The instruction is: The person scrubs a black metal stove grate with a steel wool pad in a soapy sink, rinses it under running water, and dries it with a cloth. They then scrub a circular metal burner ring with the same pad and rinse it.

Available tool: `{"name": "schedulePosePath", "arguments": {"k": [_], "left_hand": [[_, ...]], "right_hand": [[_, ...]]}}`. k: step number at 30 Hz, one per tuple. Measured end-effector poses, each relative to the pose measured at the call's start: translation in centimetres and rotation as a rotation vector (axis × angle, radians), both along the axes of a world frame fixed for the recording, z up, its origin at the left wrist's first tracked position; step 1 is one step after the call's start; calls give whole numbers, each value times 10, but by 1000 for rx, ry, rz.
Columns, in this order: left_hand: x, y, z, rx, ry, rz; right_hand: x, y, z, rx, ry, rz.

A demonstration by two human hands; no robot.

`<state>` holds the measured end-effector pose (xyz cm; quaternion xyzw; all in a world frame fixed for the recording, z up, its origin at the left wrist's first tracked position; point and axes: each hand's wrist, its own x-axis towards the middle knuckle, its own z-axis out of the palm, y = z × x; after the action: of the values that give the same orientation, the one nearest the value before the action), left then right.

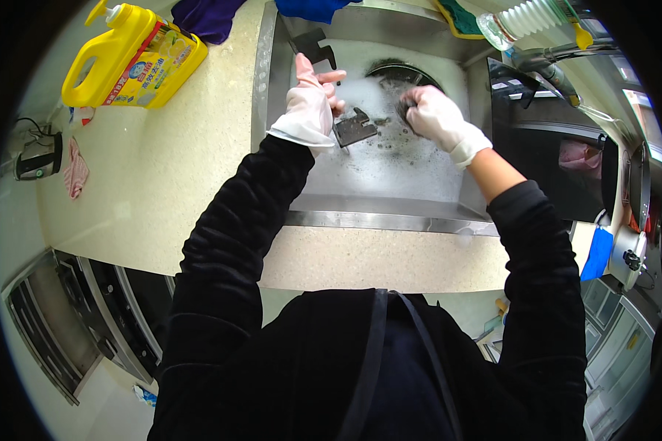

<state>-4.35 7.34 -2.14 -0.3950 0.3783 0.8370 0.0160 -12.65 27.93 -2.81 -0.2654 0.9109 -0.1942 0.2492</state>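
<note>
Both my hands wear pale rubber gloves over a stainless steel sink point(364, 219) with soapy water in it. My left hand point(313, 93) is at the sink's left side, fingers partly spread, beside a dark metal piece with a notched end point(315, 46); whether it touches that piece I cannot tell. A similar dark notched piece point(355, 131) lies lower in the sink, with dark specks around it. My right hand point(431, 113) is closed on a dark scouring pad point(405, 110). Behind it a round dark pan or ring point(400, 70) sits partly in the suds.
A yellow detergent jug point(138, 60) stands on the counter at left, near a purple cloth point(208, 19). A blue cloth point(313, 8) and a green and yellow sponge point(462, 19) lie at the sink's far edge. The faucet point(551, 60) and a black glass panel point(551, 138) are at right.
</note>
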Motion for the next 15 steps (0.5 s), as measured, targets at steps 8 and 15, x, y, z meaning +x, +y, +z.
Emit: {"name": "schedulePosePath", "arguments": {"k": [8, 15], "left_hand": [[-15, 0, -6, -14, 23, -42], [-4, -8, -9, -35, 14, -25]], "right_hand": [[15, 1, -78, 288, -405, 294], [9, -11, 59, -459, 34, 330]]}}
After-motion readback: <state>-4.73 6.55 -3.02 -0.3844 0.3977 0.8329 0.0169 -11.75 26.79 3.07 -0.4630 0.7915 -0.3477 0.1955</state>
